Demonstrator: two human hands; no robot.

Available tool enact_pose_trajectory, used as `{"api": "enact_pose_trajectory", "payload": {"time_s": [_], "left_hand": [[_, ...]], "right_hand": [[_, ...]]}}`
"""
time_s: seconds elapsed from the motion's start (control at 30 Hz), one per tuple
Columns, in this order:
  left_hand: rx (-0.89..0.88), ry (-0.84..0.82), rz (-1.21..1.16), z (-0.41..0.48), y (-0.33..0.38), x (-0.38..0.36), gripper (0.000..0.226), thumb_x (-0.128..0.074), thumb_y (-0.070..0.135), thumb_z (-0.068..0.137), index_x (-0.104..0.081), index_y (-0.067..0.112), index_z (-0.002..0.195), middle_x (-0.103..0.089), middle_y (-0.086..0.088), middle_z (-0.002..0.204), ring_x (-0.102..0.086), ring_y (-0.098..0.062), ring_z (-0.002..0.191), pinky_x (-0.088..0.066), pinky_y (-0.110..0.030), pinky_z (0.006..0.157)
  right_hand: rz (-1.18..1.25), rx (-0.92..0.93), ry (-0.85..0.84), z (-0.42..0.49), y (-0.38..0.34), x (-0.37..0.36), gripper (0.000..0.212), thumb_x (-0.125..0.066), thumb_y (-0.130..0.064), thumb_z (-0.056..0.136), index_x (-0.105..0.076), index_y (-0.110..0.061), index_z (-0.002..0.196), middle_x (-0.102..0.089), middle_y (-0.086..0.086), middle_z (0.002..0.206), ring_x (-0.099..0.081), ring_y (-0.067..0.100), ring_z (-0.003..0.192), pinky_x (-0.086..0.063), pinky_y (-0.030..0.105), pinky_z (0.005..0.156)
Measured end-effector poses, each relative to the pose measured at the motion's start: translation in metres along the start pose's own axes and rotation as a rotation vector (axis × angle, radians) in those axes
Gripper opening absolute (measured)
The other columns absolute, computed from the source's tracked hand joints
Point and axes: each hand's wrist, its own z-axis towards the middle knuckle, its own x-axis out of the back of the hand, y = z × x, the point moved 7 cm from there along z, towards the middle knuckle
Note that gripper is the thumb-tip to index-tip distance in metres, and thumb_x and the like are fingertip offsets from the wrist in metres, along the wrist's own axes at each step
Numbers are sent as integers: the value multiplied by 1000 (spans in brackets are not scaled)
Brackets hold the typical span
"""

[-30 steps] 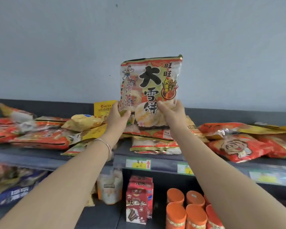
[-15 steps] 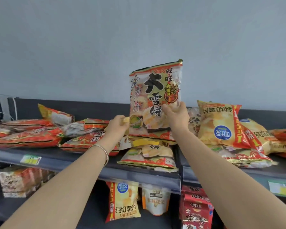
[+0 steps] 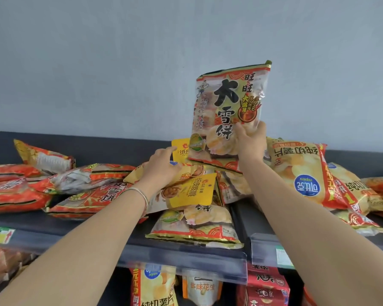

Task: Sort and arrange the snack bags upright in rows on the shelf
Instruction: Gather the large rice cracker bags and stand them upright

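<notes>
Rice-cracker bag (image 3: 228,120) held upright above shelf (image 3: 31,221), my right hand (image 3: 251,142) gripping its lower edge | my left hand (image 3: 161,166) straight-fingered on heaped bags (image 3: 195,224) | step judged: clearing standing room | next: needs bare shelf space.

Soft even daylight, mild wide-angle bending, slight blur.

The raised cracker bag (image 3: 228,115) is standing upright over the shelf (image 3: 64,225); the right hand (image 3: 251,143) is gripping its lower right part; the left hand (image 3: 161,166) is resting just below and left of it; a walnut bag (image 3: 192,192) is lying beneath it; a chip bag (image 3: 301,173) is leaning just right of it; flat bags (image 3: 16,195) are lying well left of it.
</notes>
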Motion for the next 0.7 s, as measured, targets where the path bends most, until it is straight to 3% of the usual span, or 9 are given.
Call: {"api": "enact_pose_trajectory", "payload": {"time_s": [0.17,0.3,0.4,0.5,0.6,0.7], "left_hand": [[-88,-52,274,19,1,-16,53,-53,37,89,-41,28,139,-41,1,144,-39,-21,132,-38,-40,102],[-111,-148,474,23,3,-35,55,-51,44,90,-37,32,141,-36,2,147,-33,-22,135,-31,-41,105],[-110,-214,655,25,1,-47,55,-47,54,89,-38,35,139,-46,-1,138,-41,-25,127,-31,-42,99],[-80,-228,740,33,-3,-44,45,-43,62,86,-55,30,116,-61,-2,116,-49,-27,113,-32,-41,91],[-99,-237,787,45,-6,-40,44,-43,66,83,-58,25,89,-64,0,101,-53,-26,103,-30,-41,90],[-143,-273,708,57,-14,-39,42,-48,65,82,-64,26,85,-63,3,94,-51,-22,98,-30,-43,90]], "right_hand": [[-50,38,50,22,9,7,47,-57,-31,95,-38,-22,137,-47,-10,96,-51,15,87,-43,35,81],[-141,7,-2,33,33,2,50,-57,-32,93,-37,-22,138,-49,-5,103,-52,19,92,-48,41,87],[-163,-34,-60,38,49,-9,50,-56,-33,95,-36,-20,139,-52,0,110,-51,23,98,-45,41,86],[-175,-73,-99,44,58,-20,50,-57,-35,95,-38,-19,138,-54,5,122,-51,27,107,-45,43,89],[-207,-108,-174,47,65,-35,58,-60,-35,93,-37,-18,142,-51,9,137,-51,29,120,-47,46,97],[-230,-126,-245,42,73,-56,56,-60,-33,93,-37,-15,141,-52,7,135,-51,22,111,-47,40,93]]}}
